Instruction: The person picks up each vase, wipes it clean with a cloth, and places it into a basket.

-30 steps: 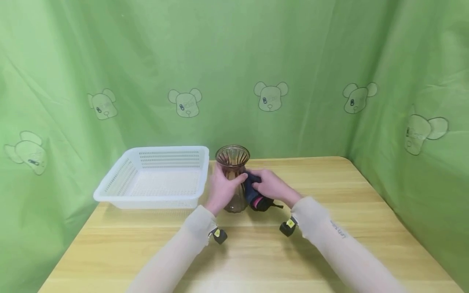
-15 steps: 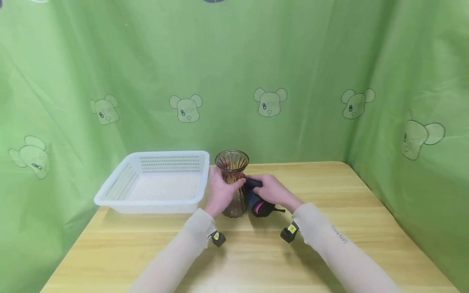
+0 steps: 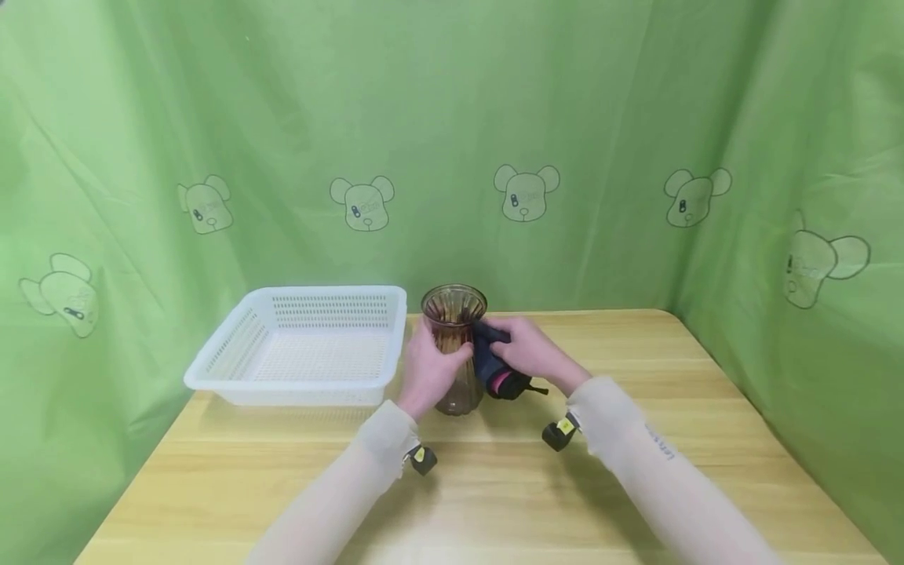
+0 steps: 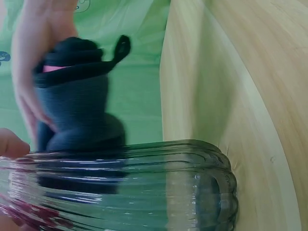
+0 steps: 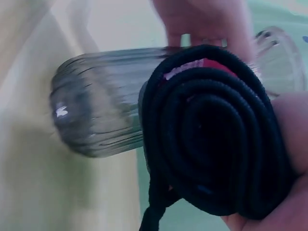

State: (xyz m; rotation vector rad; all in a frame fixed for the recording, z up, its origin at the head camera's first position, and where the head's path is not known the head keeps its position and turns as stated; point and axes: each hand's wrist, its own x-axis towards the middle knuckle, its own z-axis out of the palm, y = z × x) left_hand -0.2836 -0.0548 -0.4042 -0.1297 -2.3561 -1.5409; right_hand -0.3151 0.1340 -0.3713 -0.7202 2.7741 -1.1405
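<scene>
A ribbed, brown-tinted glass vase (image 3: 461, 384) with a flared rim stands upright near the middle of the table. My left hand (image 3: 429, 367) grips it around the neck, thumb at the front. Against the vase's right side, my right hand (image 3: 526, 347) holds a rolled dark navy cloth (image 3: 490, 369). The roll has a pink inner layer and a dark hanging loop. From the right wrist view, the coiled end of the cloth (image 5: 207, 134) covers part of the vase (image 5: 106, 103). Through the clear glass (image 4: 144, 183) in the left wrist view, the dark cloth shows behind it.
To the left of the vase is a white perforated plastic basket (image 3: 297, 384). Both rest on a light wooden table (image 3: 480, 494), with a green curtain (image 3: 452, 118) printed with bear faces behind it and at the sides.
The right hand has raised the rolled cloth a little along the vase's side. The left hand keeps its grip on the vase, and the head view has shifted slightly.
</scene>
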